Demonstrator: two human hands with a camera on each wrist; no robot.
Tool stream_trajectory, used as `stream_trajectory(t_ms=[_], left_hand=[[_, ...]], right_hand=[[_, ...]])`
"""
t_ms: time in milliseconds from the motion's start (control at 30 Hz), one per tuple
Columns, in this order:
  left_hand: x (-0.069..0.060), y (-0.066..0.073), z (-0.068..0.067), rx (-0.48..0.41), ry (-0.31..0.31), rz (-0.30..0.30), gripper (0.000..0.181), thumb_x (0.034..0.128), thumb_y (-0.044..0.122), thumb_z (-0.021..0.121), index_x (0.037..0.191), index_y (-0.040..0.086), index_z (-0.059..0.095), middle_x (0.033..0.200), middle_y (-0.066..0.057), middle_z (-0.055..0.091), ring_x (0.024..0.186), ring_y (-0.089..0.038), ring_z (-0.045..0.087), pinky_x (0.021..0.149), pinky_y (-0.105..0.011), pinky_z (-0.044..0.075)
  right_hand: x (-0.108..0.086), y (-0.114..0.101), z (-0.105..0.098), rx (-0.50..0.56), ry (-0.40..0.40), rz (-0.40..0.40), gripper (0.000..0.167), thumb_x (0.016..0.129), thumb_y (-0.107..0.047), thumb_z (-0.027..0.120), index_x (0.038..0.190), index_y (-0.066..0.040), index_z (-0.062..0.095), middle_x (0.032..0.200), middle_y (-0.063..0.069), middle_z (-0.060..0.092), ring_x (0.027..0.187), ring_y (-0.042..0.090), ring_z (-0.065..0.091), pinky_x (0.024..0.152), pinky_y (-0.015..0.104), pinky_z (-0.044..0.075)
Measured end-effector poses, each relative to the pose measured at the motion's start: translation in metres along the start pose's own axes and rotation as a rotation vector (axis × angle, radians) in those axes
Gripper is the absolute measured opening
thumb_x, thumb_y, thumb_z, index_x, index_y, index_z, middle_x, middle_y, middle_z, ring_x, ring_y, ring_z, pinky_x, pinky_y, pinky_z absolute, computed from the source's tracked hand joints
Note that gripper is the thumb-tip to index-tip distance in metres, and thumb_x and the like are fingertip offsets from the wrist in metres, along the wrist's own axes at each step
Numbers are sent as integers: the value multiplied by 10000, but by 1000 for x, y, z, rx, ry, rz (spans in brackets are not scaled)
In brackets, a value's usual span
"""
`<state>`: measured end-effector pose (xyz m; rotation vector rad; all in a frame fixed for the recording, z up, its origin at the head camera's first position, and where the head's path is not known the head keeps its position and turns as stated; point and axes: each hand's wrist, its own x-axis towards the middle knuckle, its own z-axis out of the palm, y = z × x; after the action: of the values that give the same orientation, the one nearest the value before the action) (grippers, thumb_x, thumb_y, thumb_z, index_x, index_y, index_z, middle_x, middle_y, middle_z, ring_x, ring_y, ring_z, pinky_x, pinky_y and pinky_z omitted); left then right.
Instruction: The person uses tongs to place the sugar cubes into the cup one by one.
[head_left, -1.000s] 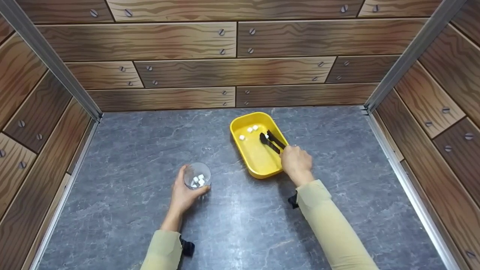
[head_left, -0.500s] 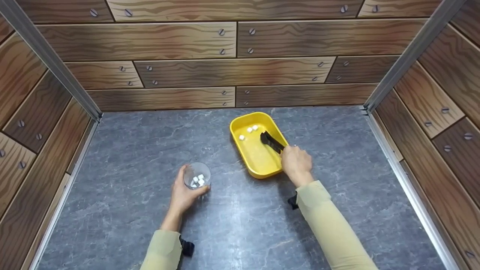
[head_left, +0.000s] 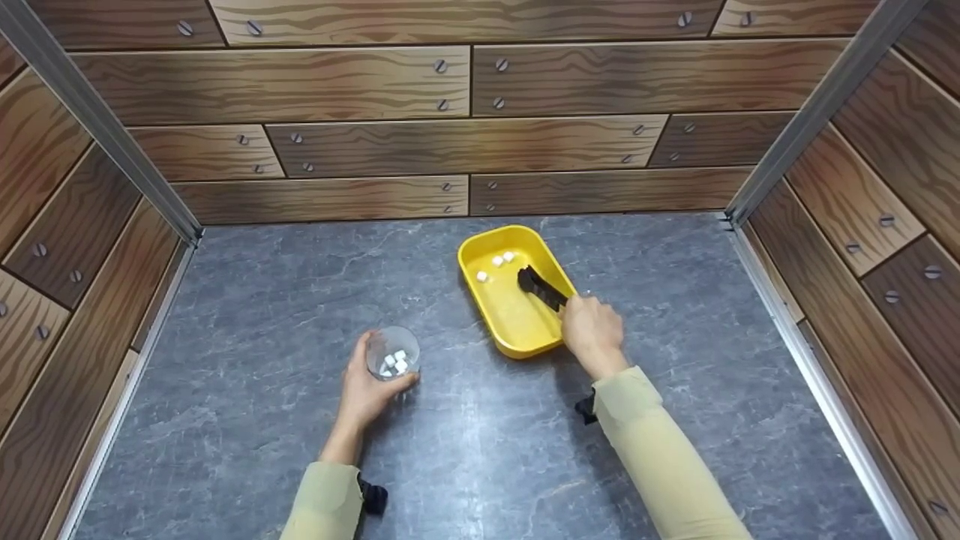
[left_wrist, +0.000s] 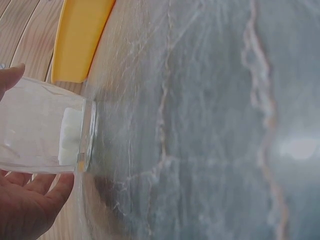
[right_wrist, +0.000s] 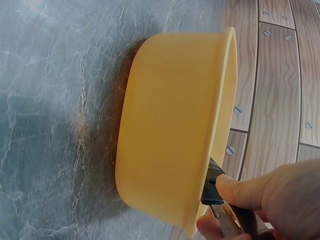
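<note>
Currently, the black tongs [head_left: 543, 289] slant down into the yellow rounded-rectangular tray [head_left: 517, 326], arms nearly together, and my right hand [head_left: 592, 330] is closed firmly round their handles. If a cube sits between the tips, too light a squeeze could drop it, and too hard a squeeze could make it pop out; I can't make out whether one is there. The tray's rim is close beside the handles, so a low lift might catch it and shift the tray. Three small white cubes [head_left: 497, 261] lie near its far end. Well to the left, my left hand [head_left: 365, 388] curls round a clear round cup [head_left: 392, 341] on the grey marbled surface [head_left: 285, 360]; a careless knock could tip it. The white cubes inside it overlap, so I can't count them surely. In the right wrist view, the tray wall hides the tips.
</note>
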<state>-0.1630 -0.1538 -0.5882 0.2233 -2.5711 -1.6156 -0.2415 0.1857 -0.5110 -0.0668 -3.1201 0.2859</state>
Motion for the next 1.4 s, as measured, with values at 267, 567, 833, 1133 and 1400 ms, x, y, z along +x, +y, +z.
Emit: stream_trajectory(t_ms=[267,567,833,1133,1400], left_hand=[[0,0,0,-12,1,13,1042,653,286,921,1483,37,342,1447,-262,420,1317,-439,405,1057,-569,359],[-1,-1,0,-11,4,28,1034,654,272,921,1478,27,346,1438,-279,422,1306,-454,411,1048,-575,366],[0,0,0,6,-5,-1,1049,656,295,918,1487,37,333,1464,-263,400,1335,-435,387,1063,-563,356],[-1,0,0,-11,-12,-2,1060,666,293,914,1499,30,312,1476,-264,383,1337,-437,382,1069,-560,351],[0,-1,0,-14,-8,-2,1051,665,291,915,1495,38,323,1468,-266,392,1329,-439,390,1062,-567,355]], right_hand=[[-5,1,-2,32,12,1,292,968,-270,623,923,-2,728,855,212,696,719,443,646,581,564,515],[-14,-4,-4,39,1,-12,291,974,-292,624,942,-21,725,838,192,687,682,408,641,555,544,514],[-24,-4,-10,61,36,-43,249,945,-273,664,908,-34,721,789,193,675,636,393,629,519,523,498],[-35,-7,-23,79,15,-48,243,943,-284,671,949,-50,735,797,180,676,625,371,625,506,502,485],[-47,-9,-33,125,17,-70,216,951,-281,664,871,-89,721,729,102,643,602,307,596,513,448,464]])
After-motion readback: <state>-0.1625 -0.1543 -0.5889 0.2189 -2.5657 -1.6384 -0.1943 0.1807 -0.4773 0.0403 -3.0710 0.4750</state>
